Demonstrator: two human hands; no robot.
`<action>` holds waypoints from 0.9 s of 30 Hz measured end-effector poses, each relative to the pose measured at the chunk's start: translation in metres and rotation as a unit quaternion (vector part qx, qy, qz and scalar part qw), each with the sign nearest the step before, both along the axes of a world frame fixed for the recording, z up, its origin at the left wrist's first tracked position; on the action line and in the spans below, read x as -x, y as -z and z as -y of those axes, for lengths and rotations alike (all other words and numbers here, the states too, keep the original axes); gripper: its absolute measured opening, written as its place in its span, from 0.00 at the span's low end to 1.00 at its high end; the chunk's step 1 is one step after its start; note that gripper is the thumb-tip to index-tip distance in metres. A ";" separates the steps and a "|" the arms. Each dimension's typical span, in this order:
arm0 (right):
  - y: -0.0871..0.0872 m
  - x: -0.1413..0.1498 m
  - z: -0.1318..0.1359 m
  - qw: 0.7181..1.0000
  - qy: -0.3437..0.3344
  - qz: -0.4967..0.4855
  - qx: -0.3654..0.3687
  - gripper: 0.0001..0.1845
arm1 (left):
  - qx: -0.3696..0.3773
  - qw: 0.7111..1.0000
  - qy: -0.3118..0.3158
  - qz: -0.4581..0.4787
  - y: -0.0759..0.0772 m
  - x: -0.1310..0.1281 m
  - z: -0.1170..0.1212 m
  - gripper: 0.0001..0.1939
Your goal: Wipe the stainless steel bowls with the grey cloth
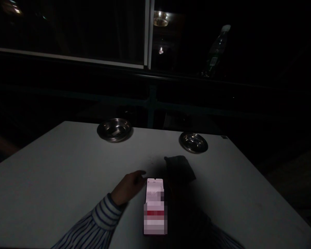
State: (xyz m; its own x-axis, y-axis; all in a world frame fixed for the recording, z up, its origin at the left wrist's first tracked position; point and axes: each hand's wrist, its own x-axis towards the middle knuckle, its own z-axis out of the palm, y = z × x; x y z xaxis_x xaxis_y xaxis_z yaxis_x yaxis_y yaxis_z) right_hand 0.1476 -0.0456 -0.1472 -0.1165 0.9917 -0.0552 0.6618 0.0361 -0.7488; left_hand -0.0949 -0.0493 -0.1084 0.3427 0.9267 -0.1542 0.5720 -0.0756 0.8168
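Note:
My left hand (128, 186), in a blue-and-white striped sleeve, is over the white table (75, 180). Its index finger is stretched out and apart from the thumb, with nothing visible between them. Just beside those fingertips is a phone (154, 197) with a lit screen showing timer-like digits; its lower part is pixelated. My right hand (177, 192) is almost lost in deep shadow right of the phone, and its fingers cannot be made out. Directly beyond it is a dark, flat, cloth-like piece (180, 168) with a pointed corner; whether the hand grips it is unclear.
Toward the far edge sit a stack of shiny metal dishes (114, 130) on the left and another metal dish (193, 142) on the right. Behind the table, a clear bottle with a white cap (217, 52) stands on a ledge by a window frame (148, 34). The surroundings are very dark.

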 end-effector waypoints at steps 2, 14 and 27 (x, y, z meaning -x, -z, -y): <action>0.002 0.005 -0.004 1.000 0.008 0.025 -0.013 0.19 | -0.001 1.000 0.012 0.003 0.001 0.001 0.006 0.25; -0.016 0.034 0.009 0.969 0.096 0.163 -0.160 0.24 | -0.023 0.997 0.052 0.059 -0.001 0.009 0.009 0.17; -0.078 0.045 -0.007 0.938 -0.093 0.303 -0.144 0.16 | -0.131 0.987 -0.086 -0.040 -0.030 0.055 -0.031 0.15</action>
State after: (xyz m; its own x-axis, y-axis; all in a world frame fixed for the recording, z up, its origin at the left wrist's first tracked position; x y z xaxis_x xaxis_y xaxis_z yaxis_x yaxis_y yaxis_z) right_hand 0.1024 -0.0388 -0.0691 -0.3218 0.9416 0.0996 0.9250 0.3351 -0.1791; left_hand -0.1503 -0.0185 -0.0784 0.1740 0.9816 0.0788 0.6568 -0.1754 0.7334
